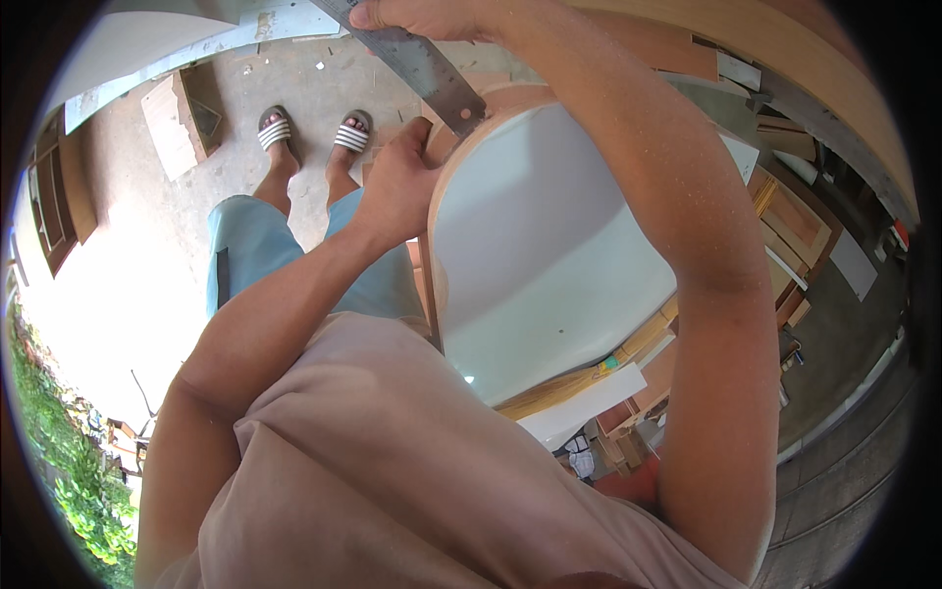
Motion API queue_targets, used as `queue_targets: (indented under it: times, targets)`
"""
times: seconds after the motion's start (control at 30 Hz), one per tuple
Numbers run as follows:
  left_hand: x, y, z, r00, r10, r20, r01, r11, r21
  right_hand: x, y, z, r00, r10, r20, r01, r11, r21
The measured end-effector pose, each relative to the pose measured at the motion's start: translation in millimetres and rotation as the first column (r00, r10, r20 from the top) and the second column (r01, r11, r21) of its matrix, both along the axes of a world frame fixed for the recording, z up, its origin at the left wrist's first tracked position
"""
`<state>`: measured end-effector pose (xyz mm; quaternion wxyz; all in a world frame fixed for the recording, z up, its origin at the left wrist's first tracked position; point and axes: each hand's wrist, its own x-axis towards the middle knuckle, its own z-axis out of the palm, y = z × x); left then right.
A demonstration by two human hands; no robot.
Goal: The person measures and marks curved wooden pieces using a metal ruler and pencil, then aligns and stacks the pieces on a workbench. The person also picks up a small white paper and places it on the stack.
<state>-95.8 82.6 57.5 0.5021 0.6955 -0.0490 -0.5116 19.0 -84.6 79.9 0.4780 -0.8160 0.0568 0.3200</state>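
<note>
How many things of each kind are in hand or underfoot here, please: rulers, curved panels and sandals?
Metal ruler: 1
Curved wooden panel with white face: 1
Striped sandals: 2
Total: 4

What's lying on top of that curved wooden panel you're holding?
A metal ruler lies across the wooden panel's rounded top edge, held by the right hand. The left hand grips the panel's left edge. Whatever is under the ruler is covered.
</note>
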Motion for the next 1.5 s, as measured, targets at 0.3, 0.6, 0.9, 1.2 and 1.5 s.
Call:
queue_targets:
  times: [0.3, 0.6, 0.9, 1.2, 1.5]
  targets:
    - [-2.5, 0.4, -6.0, 0.999, 0.034, -0.033, -0.034, 0.999, 0.017, 1.4, 0.7, -6.1, 1.0, 0.017, -0.008, -0.017, 1.0, 0.02]
    - [-0.7, -0.5, -7.4, 0.998, 0.021, -0.054, -0.019, 0.999, 0.04, 0.7, 0.6, -3.9, 0.999, 0.032, 0.03, -0.03, 0.999, -0.046]
    - [7.5, 1.5, 2.6, 0.997, -0.083, 0.009, 0.083, 0.996, 0.045, 0.4, -0.2, -12.3, 1.0, -0.008, -0.024, 0.009, 0.998, 0.064]
    - [1.2, 2.1, -7.3, 1.0, -0.021, 0.002, 0.021, 0.999, -0.035, 1.7, -2.0, -5.3, 0.995, 0.056, 0.088, -0.056, 0.998, -0.013]
    - [10.5, 5.0, -2.7, 0.971, -0.072, -0.229, 0.064, 0.997, -0.042, -3.0, -9.4, -11.9, 0.973, -0.112, -0.203, 0.164, 0.951, 0.261]
